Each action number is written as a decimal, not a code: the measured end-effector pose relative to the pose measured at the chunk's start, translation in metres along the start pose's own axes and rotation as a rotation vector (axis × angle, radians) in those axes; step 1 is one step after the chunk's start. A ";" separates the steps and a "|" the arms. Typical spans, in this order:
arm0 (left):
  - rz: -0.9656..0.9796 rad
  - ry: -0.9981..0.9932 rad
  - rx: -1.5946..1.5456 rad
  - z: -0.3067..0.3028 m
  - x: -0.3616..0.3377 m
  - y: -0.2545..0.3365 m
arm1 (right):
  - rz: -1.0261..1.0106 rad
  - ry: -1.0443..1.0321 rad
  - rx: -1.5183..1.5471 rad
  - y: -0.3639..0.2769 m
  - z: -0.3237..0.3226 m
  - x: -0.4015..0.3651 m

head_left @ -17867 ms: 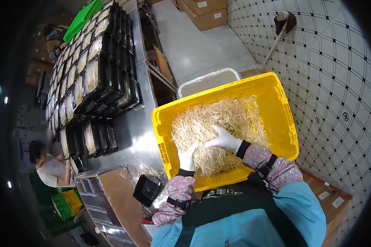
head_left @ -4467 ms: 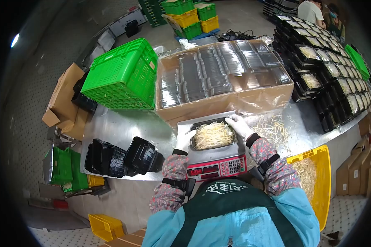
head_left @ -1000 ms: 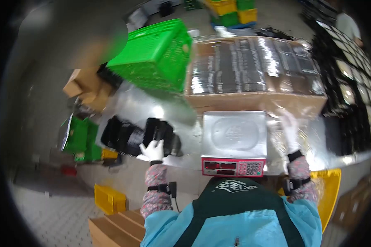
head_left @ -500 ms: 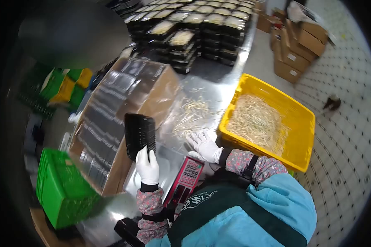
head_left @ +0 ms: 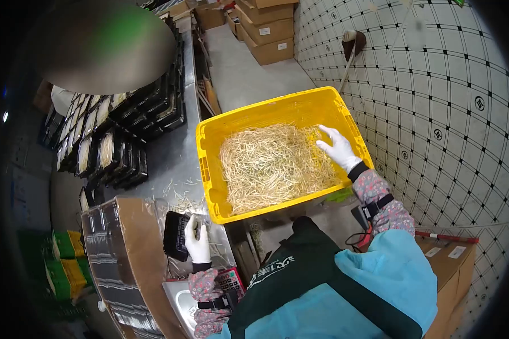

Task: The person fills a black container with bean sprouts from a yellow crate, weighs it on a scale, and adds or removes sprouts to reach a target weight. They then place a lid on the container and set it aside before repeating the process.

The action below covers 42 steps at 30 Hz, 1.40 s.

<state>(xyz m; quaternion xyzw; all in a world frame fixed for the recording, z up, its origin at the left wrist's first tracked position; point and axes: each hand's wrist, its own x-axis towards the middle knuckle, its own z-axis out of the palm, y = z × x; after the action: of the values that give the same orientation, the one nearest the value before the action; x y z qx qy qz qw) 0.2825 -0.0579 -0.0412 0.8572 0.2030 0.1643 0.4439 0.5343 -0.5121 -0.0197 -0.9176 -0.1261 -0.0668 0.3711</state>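
Note:
My left hand [head_left: 197,243], in a white glove, is at the right edge of a black plastic tray [head_left: 176,235] beside the carton. Its thumb and fingers are apart, with nothing visible between them; the tray lies on their outer side, touching or nearly touching them. My right hand [head_left: 339,148], also white-gloved, is over the right end of a yellow crate [head_left: 277,101], fingers spread and holding nothing. A heap of pale, thin, sprout-like strands [head_left: 271,164] lies in the crate, left of and below that hand.
A carton [head_left: 138,254] packed with black trays stands at left, near a red keypad device [head_left: 229,279] and metal plate [head_left: 178,299]. Filled trays [head_left: 110,152] are stacked farther back. Loose strands [head_left: 184,198] litter the metal table [head_left: 175,147]. Brown boxes [head_left: 268,34] stand beyond.
The view has swung right, bringing the yellow crate to the middle. My right hand has moved from the table to above the crate. My left hand's fingers have spread beside the black tray.

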 end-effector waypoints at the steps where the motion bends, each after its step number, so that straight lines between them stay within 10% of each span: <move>1: -0.029 -0.052 -0.120 0.023 0.002 0.018 | 0.037 -0.095 -0.059 0.026 -0.001 0.019; 12: 0.343 -0.115 0.647 0.129 0.033 0.048 | 0.165 -1.300 -0.593 0.180 0.148 0.040; 31: 0.210 -0.093 0.653 0.133 0.037 0.055 | -0.302 -1.403 -0.542 0.179 0.210 -0.020; 42: 0.271 -0.070 0.585 0.128 0.040 0.063 | -0.191 -1.255 -0.692 0.167 0.196 -0.020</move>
<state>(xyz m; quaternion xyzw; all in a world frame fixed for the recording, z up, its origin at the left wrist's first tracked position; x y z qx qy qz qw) 0.3894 -0.1598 -0.0562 0.9727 0.1103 0.1268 0.1598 0.5682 -0.4948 -0.2755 -0.8330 -0.3668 0.4043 -0.0903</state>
